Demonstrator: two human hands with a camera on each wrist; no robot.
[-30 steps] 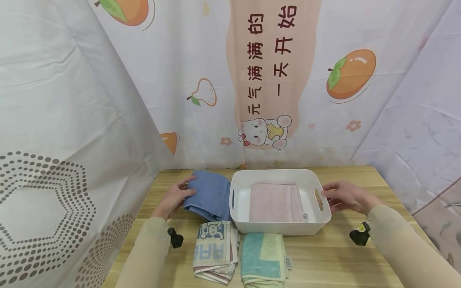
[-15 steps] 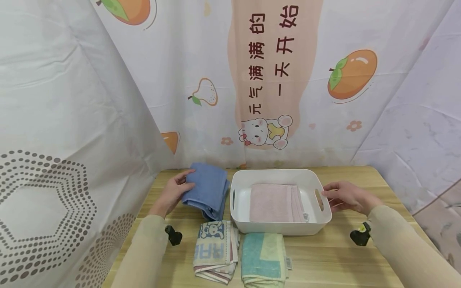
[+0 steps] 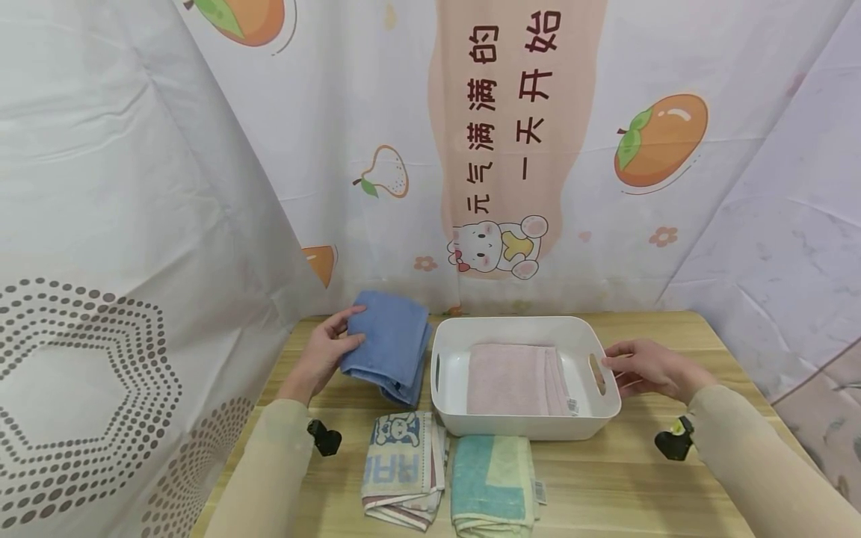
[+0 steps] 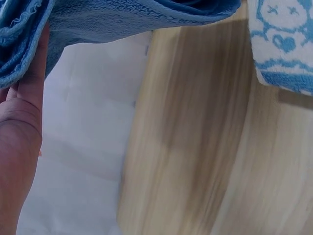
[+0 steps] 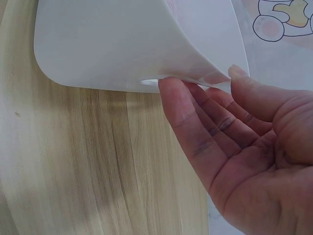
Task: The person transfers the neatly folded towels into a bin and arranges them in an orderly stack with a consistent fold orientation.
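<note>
The left hand [image 3: 327, 353] is curled in a grip with the thumb uppermost; the right hand [image 3: 647, 368] is extended, fingers straight.

Backdrop curtain [image 3: 471, 149], peach band behind the white basket [image 3: 525, 430]: two vertical columns of brown Chinese characters, left column "元气满满的", right column "一天开始", standing above a cartoon bear print.

Folded bear towel [image 3: 403, 467], in front of the basket's left corner: large blue letters, seen upside down, not legible.

Sewn tags on the teal towel [image 3: 491, 482] and on the pink towel [image 3: 511, 379] in the basket: too small to read.
</note>
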